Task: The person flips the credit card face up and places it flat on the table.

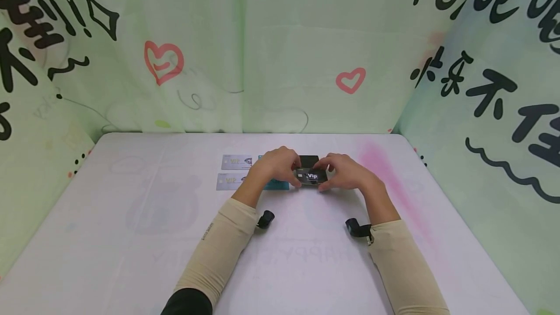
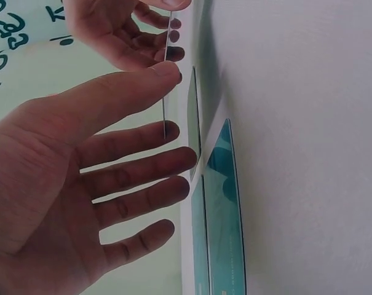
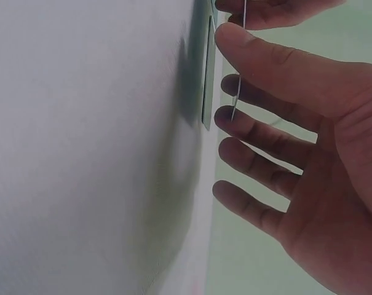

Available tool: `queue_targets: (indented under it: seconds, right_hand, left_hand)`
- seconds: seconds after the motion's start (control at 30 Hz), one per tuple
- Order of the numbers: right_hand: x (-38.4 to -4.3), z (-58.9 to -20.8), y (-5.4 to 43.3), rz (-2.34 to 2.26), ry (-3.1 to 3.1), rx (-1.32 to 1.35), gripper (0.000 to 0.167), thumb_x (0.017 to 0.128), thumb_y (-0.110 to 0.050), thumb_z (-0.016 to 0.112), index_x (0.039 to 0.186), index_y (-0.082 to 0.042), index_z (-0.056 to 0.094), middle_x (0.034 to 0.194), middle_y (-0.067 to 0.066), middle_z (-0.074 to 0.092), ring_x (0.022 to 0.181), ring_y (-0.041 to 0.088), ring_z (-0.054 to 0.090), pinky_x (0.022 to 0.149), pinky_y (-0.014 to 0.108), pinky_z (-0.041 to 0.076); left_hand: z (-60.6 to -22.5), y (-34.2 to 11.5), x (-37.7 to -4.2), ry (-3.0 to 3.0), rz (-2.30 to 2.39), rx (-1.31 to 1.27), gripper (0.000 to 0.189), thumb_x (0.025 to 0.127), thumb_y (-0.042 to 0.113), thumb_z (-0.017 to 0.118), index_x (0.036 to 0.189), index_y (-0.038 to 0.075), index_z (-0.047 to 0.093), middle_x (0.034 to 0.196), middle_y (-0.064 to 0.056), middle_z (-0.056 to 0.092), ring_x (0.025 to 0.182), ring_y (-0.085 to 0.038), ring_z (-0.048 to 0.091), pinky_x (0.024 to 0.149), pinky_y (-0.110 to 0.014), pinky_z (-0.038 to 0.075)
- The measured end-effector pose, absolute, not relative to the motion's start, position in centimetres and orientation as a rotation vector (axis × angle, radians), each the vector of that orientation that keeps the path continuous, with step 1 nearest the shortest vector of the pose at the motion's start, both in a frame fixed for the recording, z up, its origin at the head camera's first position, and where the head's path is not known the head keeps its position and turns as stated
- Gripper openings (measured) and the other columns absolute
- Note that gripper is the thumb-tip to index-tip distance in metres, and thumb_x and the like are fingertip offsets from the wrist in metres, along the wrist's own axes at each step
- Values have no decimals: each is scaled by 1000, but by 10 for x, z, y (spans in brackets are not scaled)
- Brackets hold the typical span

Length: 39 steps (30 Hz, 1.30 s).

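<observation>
A black card (image 1: 311, 177) with "Vip" printed on it is held up between both hands, raised over the table. At its left end the thumb and fingers of the left hand (image 1: 280, 165) pinch the edge. The right hand (image 1: 345, 173) pinches the opposite end the same way. Seen edge-on, the card (image 2: 168, 46) is a thin line crossing both hands in the left wrist view. Behind it lies another black card (image 1: 309, 160) on the table, partly covered. Teal cards (image 1: 277, 185) lie under and beside the left hand, largely hidden by it.
Two silver cards marked VIP, a rear one (image 1: 235, 162) and a front one (image 1: 228, 182), lie left of the teal ones. A white tabletop (image 1: 306, 266) spreads beneath everything. A pale green curtain (image 1: 280, 52) with writing and hearts hangs around the back and sides.
</observation>
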State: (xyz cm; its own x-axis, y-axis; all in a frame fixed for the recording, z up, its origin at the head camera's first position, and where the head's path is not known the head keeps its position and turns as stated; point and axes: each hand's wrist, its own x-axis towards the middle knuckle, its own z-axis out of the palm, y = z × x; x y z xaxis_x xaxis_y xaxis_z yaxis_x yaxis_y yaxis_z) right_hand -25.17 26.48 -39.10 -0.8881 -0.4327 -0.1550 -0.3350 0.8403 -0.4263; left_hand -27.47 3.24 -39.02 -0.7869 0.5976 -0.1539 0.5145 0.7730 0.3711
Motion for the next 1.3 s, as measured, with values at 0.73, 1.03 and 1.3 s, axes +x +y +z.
queue_targets:
  seconds: [0.73,1.03,1.3]
  right_hand:
    - [-256,-395,268,-537,2746,-543,57,77,-22,93,128,-9,72,113,9,69,106,29,60,92,43,49]
    - [-254,-395,267,-523,2750,-554,55,77,-21,93,127,-8,72,114,10,69,105,28,59,92,43,49]
    - [-255,-396,268,-520,2757,-569,55,76,-20,93,126,-7,73,112,10,69,105,29,60,92,44,50]
  left_hand:
    - [-392,39,-268,2724,325,795,55,82,41,89,126,12,73,121,-5,72,99,-18,65,94,-40,55]
    - [-394,41,-269,2744,282,799,51,81,41,89,121,12,74,114,-4,73,94,-18,64,90,-39,55]
    - [-395,44,-268,2758,249,786,50,80,42,90,118,13,75,112,-3,73,92,-17,64,89,-37,55]
